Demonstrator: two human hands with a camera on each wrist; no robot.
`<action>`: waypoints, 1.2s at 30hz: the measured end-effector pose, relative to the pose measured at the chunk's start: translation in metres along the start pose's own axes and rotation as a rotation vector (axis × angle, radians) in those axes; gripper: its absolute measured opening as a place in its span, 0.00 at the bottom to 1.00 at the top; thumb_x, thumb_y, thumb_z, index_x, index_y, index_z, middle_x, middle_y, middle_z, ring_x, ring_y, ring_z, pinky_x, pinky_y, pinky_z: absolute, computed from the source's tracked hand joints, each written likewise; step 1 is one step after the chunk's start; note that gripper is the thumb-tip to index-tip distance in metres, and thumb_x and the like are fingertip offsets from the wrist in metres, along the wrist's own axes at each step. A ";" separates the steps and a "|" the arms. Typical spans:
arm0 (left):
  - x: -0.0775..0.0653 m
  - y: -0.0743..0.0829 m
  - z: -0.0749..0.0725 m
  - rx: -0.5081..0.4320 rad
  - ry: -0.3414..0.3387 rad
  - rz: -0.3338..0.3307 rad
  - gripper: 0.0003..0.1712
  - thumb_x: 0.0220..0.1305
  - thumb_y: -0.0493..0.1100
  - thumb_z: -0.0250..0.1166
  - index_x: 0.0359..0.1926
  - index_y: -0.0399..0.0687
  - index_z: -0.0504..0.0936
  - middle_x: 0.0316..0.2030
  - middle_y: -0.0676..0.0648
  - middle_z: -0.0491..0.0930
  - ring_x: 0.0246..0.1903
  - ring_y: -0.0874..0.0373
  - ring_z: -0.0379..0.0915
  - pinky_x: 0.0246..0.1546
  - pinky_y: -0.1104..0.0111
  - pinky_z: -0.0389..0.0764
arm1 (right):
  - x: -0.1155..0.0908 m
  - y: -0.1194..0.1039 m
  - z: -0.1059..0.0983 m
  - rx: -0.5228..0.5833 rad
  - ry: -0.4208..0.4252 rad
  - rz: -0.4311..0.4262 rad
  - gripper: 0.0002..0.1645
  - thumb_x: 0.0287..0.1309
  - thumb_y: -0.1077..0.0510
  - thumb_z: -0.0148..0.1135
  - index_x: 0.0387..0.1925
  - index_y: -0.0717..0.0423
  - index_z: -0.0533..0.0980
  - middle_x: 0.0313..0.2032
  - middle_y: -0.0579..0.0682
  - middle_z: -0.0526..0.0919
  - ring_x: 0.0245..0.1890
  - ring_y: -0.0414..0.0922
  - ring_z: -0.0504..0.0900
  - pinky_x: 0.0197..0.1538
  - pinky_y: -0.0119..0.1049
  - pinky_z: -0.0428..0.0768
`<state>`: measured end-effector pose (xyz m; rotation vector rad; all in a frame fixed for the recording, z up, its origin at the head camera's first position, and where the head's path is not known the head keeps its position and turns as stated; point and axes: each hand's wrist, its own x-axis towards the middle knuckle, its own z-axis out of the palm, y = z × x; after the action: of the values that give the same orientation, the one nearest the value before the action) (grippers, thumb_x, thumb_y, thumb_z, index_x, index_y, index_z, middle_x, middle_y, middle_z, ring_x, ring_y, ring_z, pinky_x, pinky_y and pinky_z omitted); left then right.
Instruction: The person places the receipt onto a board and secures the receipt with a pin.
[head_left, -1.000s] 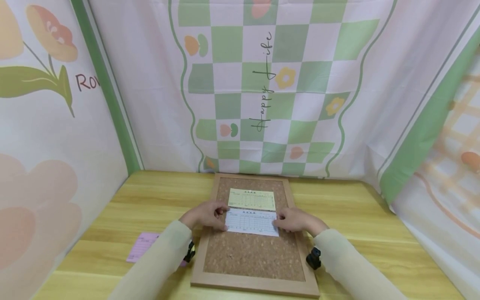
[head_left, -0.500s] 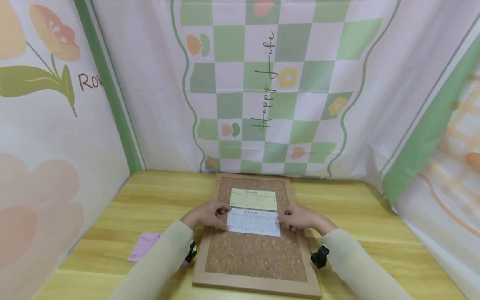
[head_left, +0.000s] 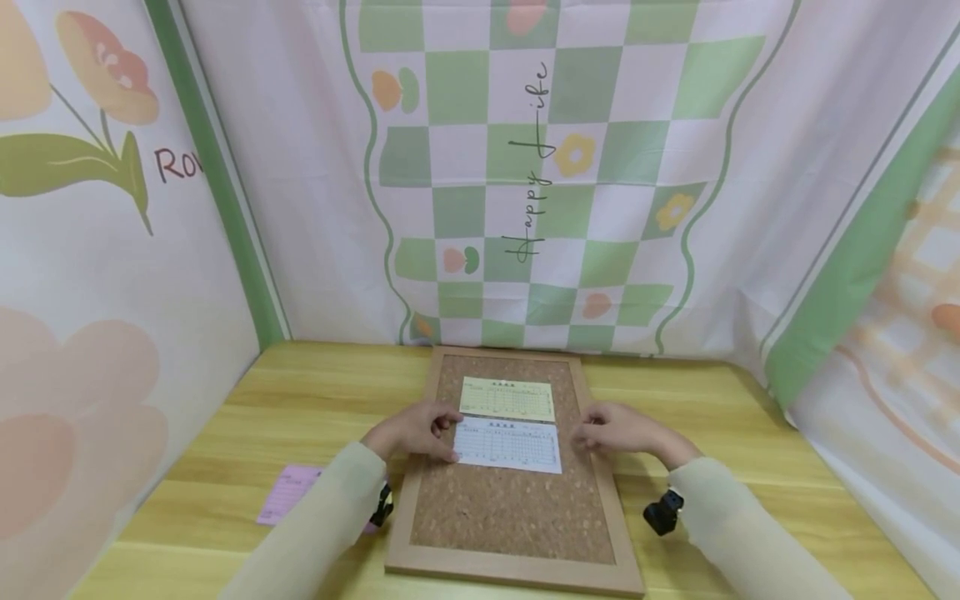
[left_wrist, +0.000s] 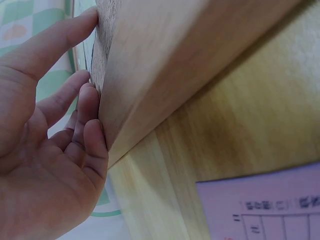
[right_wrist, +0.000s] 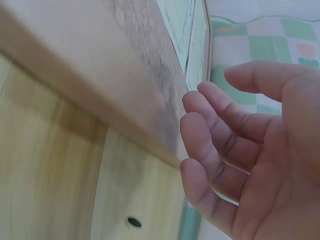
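Observation:
A white printed form slip (head_left: 507,444) lies on a wood-framed cork board (head_left: 513,521), just below a pale yellow slip (head_left: 507,398) of the same layout. My left hand (head_left: 415,431) rests at the white slip's left edge, thumb by the lower corner and forefinger by the upper one. In the left wrist view, the other fingers of the left hand (left_wrist: 55,145) lie loosely bent against the frame. My right hand (head_left: 622,432) hovers by the board's right side, apart from the slip. The right wrist view has the right hand (right_wrist: 250,150) with relaxed fingers and nothing in them.
Left of the board, a pink slip (head_left: 287,494) lies on the wooden table (head_left: 750,442), partly hidden under my left forearm. Patterned curtains (head_left: 517,167) hang behind the table and at both sides. A small dark oval mark (right_wrist: 134,221) shows on the table.
My right hand has let go of the white slip's right edge and moved off to the right. My left hand keeps its place at the left edge.

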<state>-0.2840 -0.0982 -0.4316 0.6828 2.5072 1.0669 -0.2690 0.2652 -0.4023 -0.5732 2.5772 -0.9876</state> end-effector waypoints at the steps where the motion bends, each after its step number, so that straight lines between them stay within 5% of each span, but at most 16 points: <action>1: 0.000 0.000 0.000 0.000 0.000 0.000 0.36 0.52 0.38 0.79 0.62 0.37 0.77 0.41 0.47 0.72 0.38 0.55 0.66 0.40 0.64 0.71 | -0.001 0.002 -0.002 -0.011 0.004 0.000 0.13 0.71 0.56 0.57 0.37 0.64 0.79 0.29 0.52 0.81 0.27 0.45 0.75 0.29 0.38 0.73; 12: -0.002 0.002 0.000 -0.045 -0.007 -0.042 0.37 0.53 0.38 0.79 0.63 0.38 0.76 0.44 0.46 0.72 0.40 0.55 0.66 0.43 0.63 0.72 | -0.023 0.019 -0.018 -0.010 0.032 0.010 0.14 0.71 0.57 0.55 0.43 0.67 0.79 0.31 0.54 0.80 0.28 0.49 0.75 0.30 0.43 0.75; 36: -0.001 0.000 0.000 -0.042 -0.009 -0.021 0.37 0.53 0.37 0.78 0.63 0.37 0.75 0.43 0.46 0.70 0.39 0.55 0.65 0.42 0.63 0.71 | -0.049 0.069 -0.022 0.043 0.125 0.103 0.15 0.69 0.60 0.57 0.45 0.72 0.79 0.29 0.51 0.79 0.26 0.45 0.76 0.28 0.36 0.76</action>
<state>-0.2828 -0.0984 -0.4315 0.6469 2.4717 1.1033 -0.2536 0.3474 -0.4269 -0.3746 2.6566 -1.0722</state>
